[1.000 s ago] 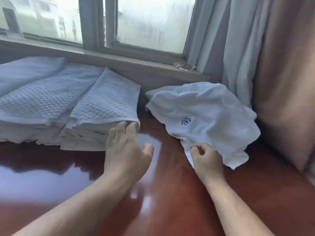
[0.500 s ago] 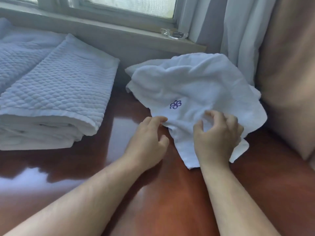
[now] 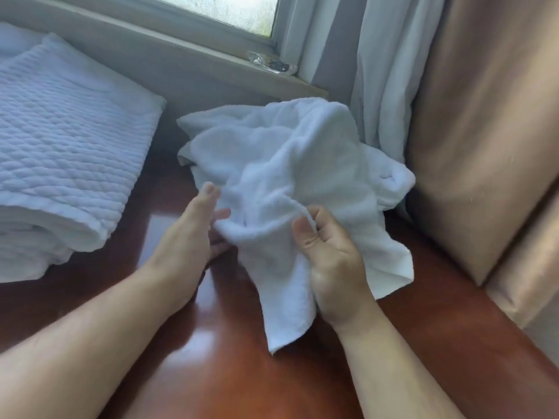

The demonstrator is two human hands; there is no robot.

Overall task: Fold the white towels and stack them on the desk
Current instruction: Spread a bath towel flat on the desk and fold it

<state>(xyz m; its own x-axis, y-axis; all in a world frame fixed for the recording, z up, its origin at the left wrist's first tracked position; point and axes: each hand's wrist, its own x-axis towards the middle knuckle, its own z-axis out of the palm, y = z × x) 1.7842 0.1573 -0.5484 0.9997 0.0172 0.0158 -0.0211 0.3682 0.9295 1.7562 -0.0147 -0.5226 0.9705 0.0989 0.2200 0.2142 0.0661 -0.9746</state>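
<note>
Now crumpled towel [image 3: 290,164] bunched in right hand [image 3: 329,255] grip.

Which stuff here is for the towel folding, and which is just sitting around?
For the job: crumpled towel, folded stack, desk, left hand, right hand.

Just around: curtain, window, clear thing on sill, tan cushion.

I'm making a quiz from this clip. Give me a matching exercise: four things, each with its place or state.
1. crumpled towel
2. folded towels
3. left hand
4. clear wrapper

a. on the windowsill
b. stacked at the desk's left
c. gripped by the right hand
d. fingers straight, at the towel's left edge

Pairs: 1-c, 2-b, 3-d, 4-a
</note>
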